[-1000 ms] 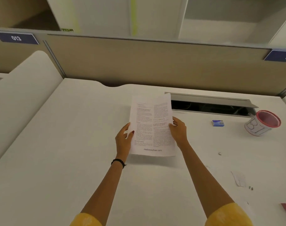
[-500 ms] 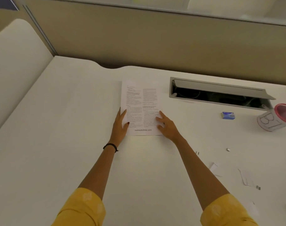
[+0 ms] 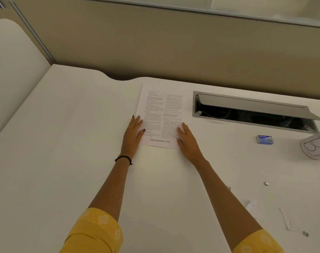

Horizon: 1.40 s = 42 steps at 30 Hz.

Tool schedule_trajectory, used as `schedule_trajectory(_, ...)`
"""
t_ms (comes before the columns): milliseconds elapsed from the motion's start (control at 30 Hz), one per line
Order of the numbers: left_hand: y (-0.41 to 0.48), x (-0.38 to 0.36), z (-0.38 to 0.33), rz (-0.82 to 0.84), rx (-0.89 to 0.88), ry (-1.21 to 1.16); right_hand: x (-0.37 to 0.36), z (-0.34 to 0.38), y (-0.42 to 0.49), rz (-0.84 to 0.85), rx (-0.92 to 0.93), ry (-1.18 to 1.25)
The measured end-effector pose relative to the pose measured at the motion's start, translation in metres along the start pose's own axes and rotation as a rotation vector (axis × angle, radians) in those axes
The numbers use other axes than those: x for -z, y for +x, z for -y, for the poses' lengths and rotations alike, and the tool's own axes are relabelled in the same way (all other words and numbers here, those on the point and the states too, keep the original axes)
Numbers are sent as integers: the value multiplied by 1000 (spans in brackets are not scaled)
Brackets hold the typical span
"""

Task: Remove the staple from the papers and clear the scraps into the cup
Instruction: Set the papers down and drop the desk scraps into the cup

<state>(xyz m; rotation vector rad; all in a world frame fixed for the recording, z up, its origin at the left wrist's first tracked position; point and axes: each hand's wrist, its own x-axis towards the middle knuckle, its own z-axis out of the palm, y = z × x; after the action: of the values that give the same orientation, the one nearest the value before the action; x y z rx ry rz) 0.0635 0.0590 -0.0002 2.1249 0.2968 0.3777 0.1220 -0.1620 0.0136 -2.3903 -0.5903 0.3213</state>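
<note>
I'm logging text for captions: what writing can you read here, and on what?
"mebooksfree com": foot of the papers.
"B" plus a stroke cut off by the frame: drawn on the cup.
Papers' body text: too small to read.
Label on the small blue box: blurred.

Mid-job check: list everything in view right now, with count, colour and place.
papers: one stack, white with black print, flat at desk centre
desk: one, white, under everything
cable hatch: one, grey, flap open, right of the papers
small box: one, blue, right of the hatch's near edge
cup: one, white with red rim, right edge, partly cut off
metal bits: at least two, silver, near right of desk
paper scraps: at least two, white, near right of desk
partition: one, beige, behind desk
wristband: one, black, left wrist
sleeves: two, yellow, bottom edge
left hand: flat on papers' left edge
right hand: flat on papers' lower right corner
</note>
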Motion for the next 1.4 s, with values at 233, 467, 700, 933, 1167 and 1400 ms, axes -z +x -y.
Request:
schedule_trajectory(233, 7, -4, 9, 2, -58, 293, -2, -4, 9, -21, 23, -21)
schedule_trajectory(467, 6, -5, 7, 56, -97, 436, -2, 0, 12, 35, 10, -31)
schedule_trajectory(700, -9, 1, 8, 60, -89, 426, 7, 12, 7, 28, -53, 162)
schedule_trajectory(933, -43, 7, 8, 112, -35, 475, 9, 15, -22, 96, -115, 75)
schedule_trajectory(1167, -95, 12, -8, 172, -86, 486, 10, 17, -81, 236, -162, -300)
schedule_trajectory(1400, -150, 0, -26, 233, -133, 548, -4, 9, -160, 144, -155, -435)
